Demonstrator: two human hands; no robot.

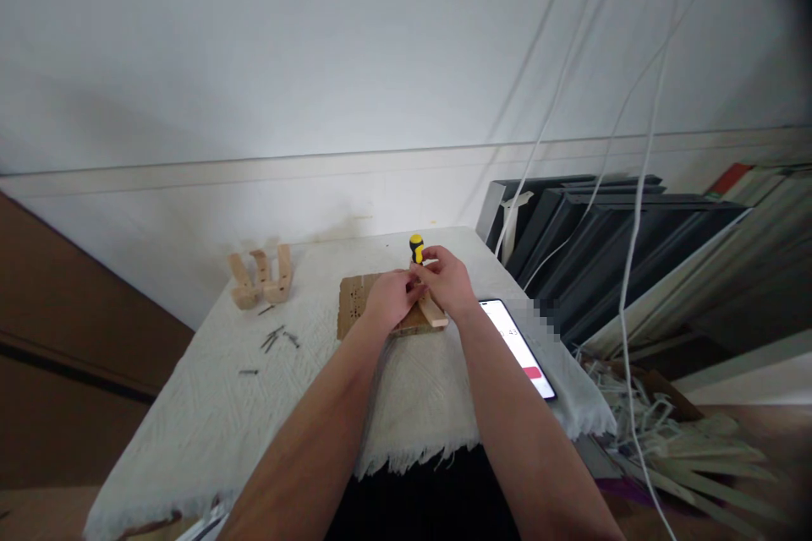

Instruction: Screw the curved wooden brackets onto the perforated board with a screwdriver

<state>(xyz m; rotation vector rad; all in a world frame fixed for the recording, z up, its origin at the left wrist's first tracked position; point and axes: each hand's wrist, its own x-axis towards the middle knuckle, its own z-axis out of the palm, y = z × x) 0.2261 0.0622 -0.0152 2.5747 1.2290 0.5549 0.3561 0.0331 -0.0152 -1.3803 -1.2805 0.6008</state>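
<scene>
- Fingers of the right hand (447, 283) pinch narrowly around the upright yellow-and-black screwdriver (416, 247), at its handle's lower end.
- Left hand (390, 297) bunches just beside it; what its fingers grip is hidden.
- Under both hands, a pale flat wooden piece (434, 313) lies on brown corrugated cardboard (350, 310), atop the white-cloth-covered surface (285, 414).
- Leftward lie dark metal screws (272, 336) and pale curved wooden hooks (283, 272).

The left hand (388, 301) and the right hand (450, 281) are bare, including the fingers (437, 253). Behind the fingers, the left forearm (317, 414) and right forearm (517, 410) are likewise bare, tapering toward the hands. A black garment (422, 500), type indeterminate, is visible nearer than the fingers, between both forearms.
</scene>
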